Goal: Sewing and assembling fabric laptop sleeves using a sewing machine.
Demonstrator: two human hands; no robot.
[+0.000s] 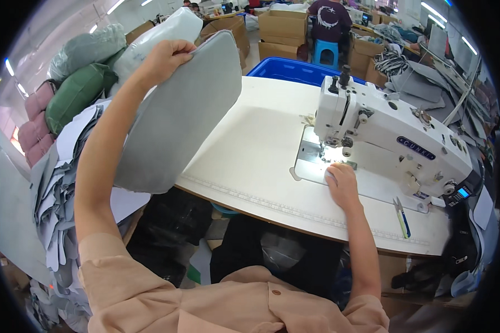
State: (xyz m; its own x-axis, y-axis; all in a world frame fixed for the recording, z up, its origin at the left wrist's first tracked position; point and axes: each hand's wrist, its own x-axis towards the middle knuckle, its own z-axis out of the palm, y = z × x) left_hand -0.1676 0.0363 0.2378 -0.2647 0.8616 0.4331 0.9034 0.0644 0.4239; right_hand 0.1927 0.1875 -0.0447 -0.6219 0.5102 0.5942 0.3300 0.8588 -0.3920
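Grey fabric panel (189, 111) is raised, tilted, at the left end of the white sewing table (266, 125), long axis sloping upper right to lower left. Left hand (169, 58), nearer, pinches its top edge; panel extends below those fingers. Right hand (343, 180) lies beside the industrial sewing machine (386, 119); finger closure cannot be determined.

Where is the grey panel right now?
In the head view, the grey panel is left of the sewing machine, its upper edge held by the left hand.
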